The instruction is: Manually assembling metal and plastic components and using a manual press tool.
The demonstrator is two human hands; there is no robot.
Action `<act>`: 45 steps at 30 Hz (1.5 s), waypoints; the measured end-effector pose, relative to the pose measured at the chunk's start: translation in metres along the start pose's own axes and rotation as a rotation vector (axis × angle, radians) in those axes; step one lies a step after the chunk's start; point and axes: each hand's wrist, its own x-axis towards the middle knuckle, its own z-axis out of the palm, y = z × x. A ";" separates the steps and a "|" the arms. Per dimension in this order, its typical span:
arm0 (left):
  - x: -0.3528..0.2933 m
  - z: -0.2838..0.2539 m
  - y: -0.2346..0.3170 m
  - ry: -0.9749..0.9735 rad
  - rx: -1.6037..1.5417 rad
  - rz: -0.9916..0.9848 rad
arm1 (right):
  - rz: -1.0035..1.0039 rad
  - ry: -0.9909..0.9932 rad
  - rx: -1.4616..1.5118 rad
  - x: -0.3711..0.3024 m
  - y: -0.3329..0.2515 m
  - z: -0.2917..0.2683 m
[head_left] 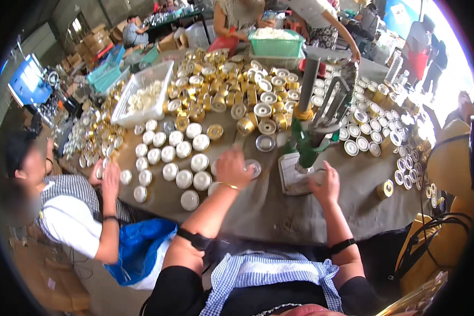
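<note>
My left hand point(234, 168) is over the table, its fingers smeared by motion. A clear round disc point(253, 168) shows right beside its thumb; I cannot tell whether the hand grips it. Beside the white base point(292, 178) of a hand press is my right hand point(326, 183), thumb and forefinger curled toward each other; what they hold, if anything, is too small to name. The green press point(303, 142) stands upright, with grey lever handles point(338, 102). To the left of my left hand sit several round white caps point(184, 178). Another clear disc point(265, 143) lies beyond it.
Gold-rimmed lids point(216, 100) are heaped across the far table. A white basket point(137, 108) and a green basket point(276, 46) hold white pieces. White-and-gold lids point(361, 142) spread at right, near a gold can point(385, 189). A co-worker point(73, 210) handles caps at left; others stand opposite.
</note>
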 end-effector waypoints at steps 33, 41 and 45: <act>-0.063 -0.069 0.062 -0.757 -1.652 -0.207 | 0.394 -0.521 1.340 -0.040 -0.128 -0.062; -0.064 -0.060 0.060 -0.632 -1.581 -0.220 | 0.534 -0.629 1.414 -0.036 -0.130 -0.069; -0.061 -0.062 0.057 -0.700 -1.513 -0.266 | 0.579 -0.687 1.497 -0.035 -0.129 -0.067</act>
